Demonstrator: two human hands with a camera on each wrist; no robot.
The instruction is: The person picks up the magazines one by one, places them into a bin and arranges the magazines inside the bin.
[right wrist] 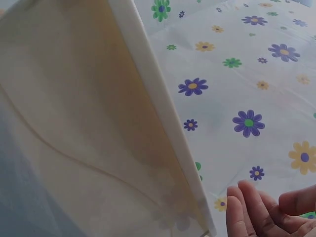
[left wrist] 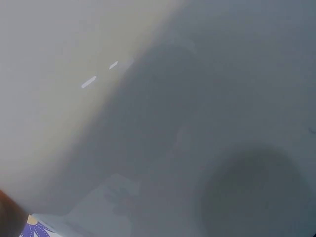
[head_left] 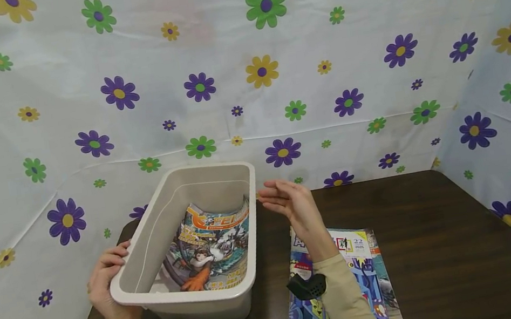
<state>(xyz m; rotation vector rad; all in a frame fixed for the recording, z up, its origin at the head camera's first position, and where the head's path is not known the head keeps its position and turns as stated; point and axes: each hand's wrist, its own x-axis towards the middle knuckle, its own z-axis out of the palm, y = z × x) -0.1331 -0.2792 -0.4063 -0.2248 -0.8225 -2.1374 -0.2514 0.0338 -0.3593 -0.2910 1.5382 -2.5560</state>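
**Gripped on the left, flanked on the right**

Find the beige bin (head_left: pixel 208 308) between the 2 hands: to the right of the left hand (head_left: pixel 108 286), to the left of the right hand (head_left: pixel 294 208). Judge this sideways relation as the key. Count the left hand as nearer: in contact, fingers bent at the outer left rim close to the near corner, gripping there. Cannot make out the left thumb. Read the right hand as relaxed and holding nothing, fingers lightly bent, just beside the far part of the right rim, and apart from that rim in the right wrist view.

Trace the bin's long axis from the near end away toward the flowered cloth (head_left: pixel 215 50), slanting a little rightward at the far end. Note the mouth facing up. Cannot tell whether flat or tilted on the dark table (head_left: pixel 443 242).

Inside the bin, see a magazine (head_left: pixel 218 241), cover up, title pointing to the far end, long axis roughly along the bin's.

Outside, to the right, see a pile of magazines (head_left: pixel 369 269), partly hidden under the right sleeve (head_left: pixel 342 289), title likewise pointing away, long axis near to far, slanting slightly leftward at the far end.
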